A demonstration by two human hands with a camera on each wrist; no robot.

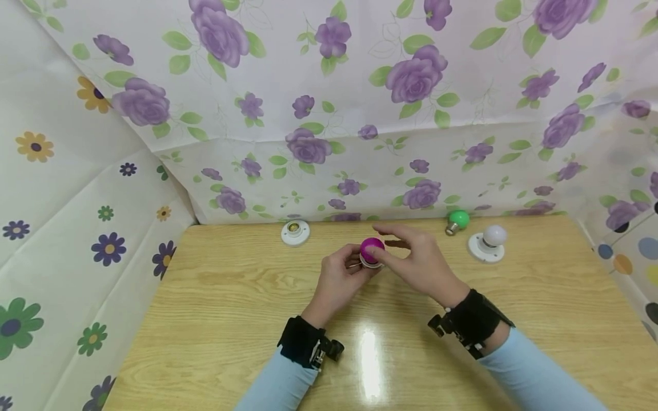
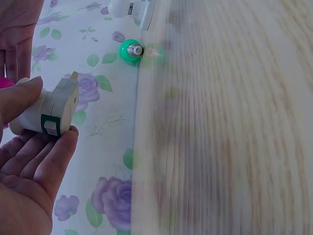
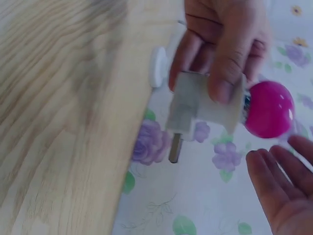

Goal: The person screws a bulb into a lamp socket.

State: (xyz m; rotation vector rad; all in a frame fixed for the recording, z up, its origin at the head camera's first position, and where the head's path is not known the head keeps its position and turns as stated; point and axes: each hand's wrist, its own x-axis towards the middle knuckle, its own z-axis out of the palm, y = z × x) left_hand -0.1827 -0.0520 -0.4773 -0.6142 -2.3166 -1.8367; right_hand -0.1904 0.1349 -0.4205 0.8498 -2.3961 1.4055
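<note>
My left hand point(image 1: 336, 277) grips a white plug-in lamp socket point(image 3: 208, 103), thumb on one side and fingers on the other. The socket has a small switch point(image 2: 50, 128) in a dark green frame and metal plug pins point(image 3: 175, 148). A magenta light bulb point(image 3: 270, 109) sits in its mouth, a bit of metal thread showing at the joint. Beside the bulb is my right hand point(image 1: 424, 260), its fingers spread and nothing in them. The thumb overlaps the bulb in the head view, while the right wrist view shows the fingertips point(image 3: 254, 159) apart from it.
Along the back of the wooden table point(image 1: 231, 319) stands a round white lamp holder point(image 1: 295, 238) without a bulb. A green bulb point(image 1: 459, 218) lies at the back right, near a white bulb point(image 1: 494, 235) in another round holder point(image 1: 485, 254). A flowered sheet point(image 1: 360, 160) rises behind.
</note>
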